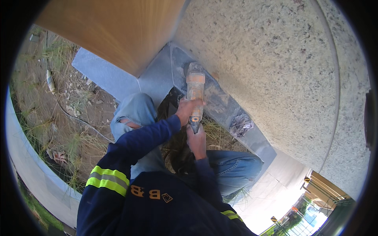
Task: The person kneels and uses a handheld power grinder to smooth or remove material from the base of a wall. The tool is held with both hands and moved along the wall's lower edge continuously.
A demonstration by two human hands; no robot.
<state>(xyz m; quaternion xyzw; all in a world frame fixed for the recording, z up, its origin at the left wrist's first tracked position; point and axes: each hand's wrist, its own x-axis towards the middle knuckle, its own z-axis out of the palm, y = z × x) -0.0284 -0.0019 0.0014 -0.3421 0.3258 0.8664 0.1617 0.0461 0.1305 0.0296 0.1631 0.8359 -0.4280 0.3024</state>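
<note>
A dusty orange-and-grey angle grinder (195, 88) points away from me, its head over the grey stone slabs (153, 80) at the foot of the wall. My left hand (188, 111) is wrapped round the middle of its body. Behind it, my right hand (196, 141) closes on the tapered rear end. The disc is mostly hidden by the head, so I cannot tell whether it touches the slab. Pale dust smears the slab to the right of the tool.
A speckled stone wall (271, 78) rises at the right, and a brown wood-look panel (114, 31) stands at the far left. A crumpled wrapper (241, 125) lies on the slab edge. Across the dirt and dry grass at left runs a cable (80, 120) with a pale connector (50, 82).
</note>
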